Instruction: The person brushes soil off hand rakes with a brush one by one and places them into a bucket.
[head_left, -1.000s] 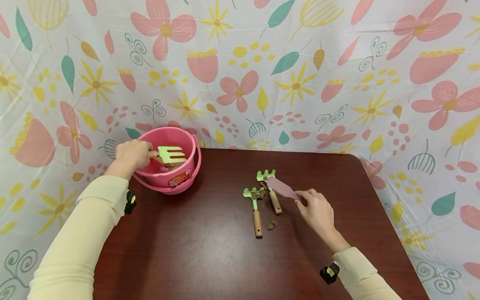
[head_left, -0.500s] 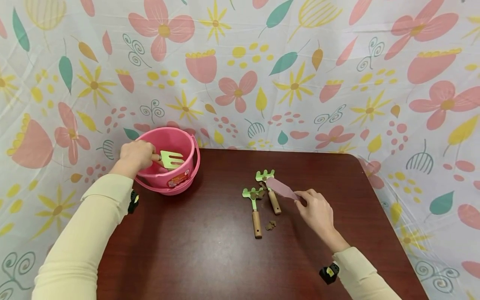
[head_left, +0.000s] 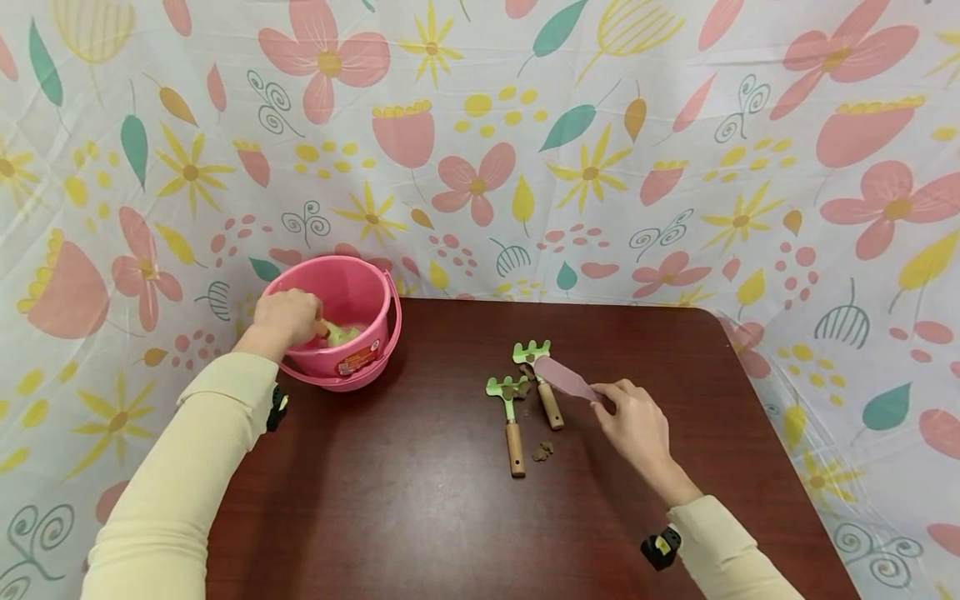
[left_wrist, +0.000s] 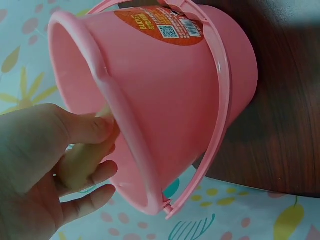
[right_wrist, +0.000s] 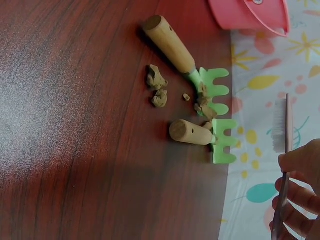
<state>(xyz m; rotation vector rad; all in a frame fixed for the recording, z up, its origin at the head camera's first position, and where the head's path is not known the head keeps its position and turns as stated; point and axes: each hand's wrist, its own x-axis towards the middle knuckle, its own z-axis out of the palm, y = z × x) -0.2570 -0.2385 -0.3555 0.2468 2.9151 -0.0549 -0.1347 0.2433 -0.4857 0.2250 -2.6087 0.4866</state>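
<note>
The left hand grips a tool (wooden-handled) tilted into the bucket below it; the right hand holds a brush, two rakes to its left.

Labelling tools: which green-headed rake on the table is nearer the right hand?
The rake partly covered by the brush in the head view; the other rake lies farther left, clear of the brush.

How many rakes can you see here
2, both on the table: the left rake and the right rake, partly behind the brush in the head view. The bucket may hide others.
</note>
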